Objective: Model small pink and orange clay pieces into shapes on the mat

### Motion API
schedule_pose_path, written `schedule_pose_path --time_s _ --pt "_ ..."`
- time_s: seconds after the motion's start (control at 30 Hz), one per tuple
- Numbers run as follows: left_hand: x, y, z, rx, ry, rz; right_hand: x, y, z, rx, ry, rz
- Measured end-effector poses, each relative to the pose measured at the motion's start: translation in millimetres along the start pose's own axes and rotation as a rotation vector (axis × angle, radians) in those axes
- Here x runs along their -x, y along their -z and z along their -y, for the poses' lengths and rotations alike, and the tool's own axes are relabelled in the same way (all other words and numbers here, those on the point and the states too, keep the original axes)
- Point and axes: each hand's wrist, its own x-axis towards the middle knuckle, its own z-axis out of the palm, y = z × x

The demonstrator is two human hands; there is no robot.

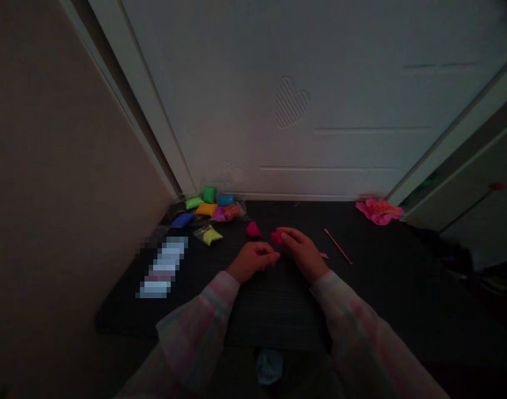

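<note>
Dim room; dark tabletop (274,299) against a pale door panel (220,105) with raised hearts. Reading from the left as I stand here: a bright, pixelated oblong (164,267) lies near the table's left edge. Just beyond it, a cluster of small coloured packets: dark blue (182,220), light green (194,203), orange (206,209), green (209,194), purple (217,214), lighter blue (226,200) and red-orange (231,211). A yellow packet (212,235) sits a little nearer the person.

Next, a pink lump (253,229) on the tabletop, just beyond the left hand (253,262). That hand: fingers curled, thumb close in; whether anything is between them I cannot tell.

Middle: a smaller pink piece (276,238), pinched at the fingertips of the right hand (302,249), near the left fingers. Both sleeves pale, pink-patterned.

A small pinkish scrap (324,255) shows beside the right hand; farther right, a thin pink stick (338,246) lies aslant. Far right, back edge: a ruffled pink-and-orange flower shape (379,211).
</note>
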Motion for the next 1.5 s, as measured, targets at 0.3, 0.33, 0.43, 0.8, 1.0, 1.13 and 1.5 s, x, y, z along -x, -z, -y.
schedule_pose_path --time_s 0.3,0.33,0.43,0.8,1.0,1.13,1.5 --pt "-1.1 3.5 2.7 0.005 -0.034 0.029 6.4 -8.4 9.9 0.061 0.007 0.034" --pt "-1.3 3.6 3.0 0.010 -0.026 0.015 5.2 -6.7 9.9 0.077 0.012 0.019" --pt "-2.6 6.6 3.6 -0.012 -0.024 -0.098 -0.2 1.6 8.0 0.134 0.031 -0.063" --pt "-12.7 30.4 8.1 -0.213 -0.106 -0.441 -16.8 19.3 -10.4 0.656 0.230 -0.139" --pt "-9.1 21.4 13.2 -0.485 -0.148 -0.347 -17.0 14.1 -13.0 0.834 0.305 -0.075" --pt "-6.1 18.2 15.1 -0.914 -0.230 -0.234 -17.7 17.3 -13.4 0.846 0.337 -0.094" --pt "-8.5 15.0 19.0 -1.163 -0.241 -0.163 -11.8 22.9 -1.4 0.774 0.390 -0.312"
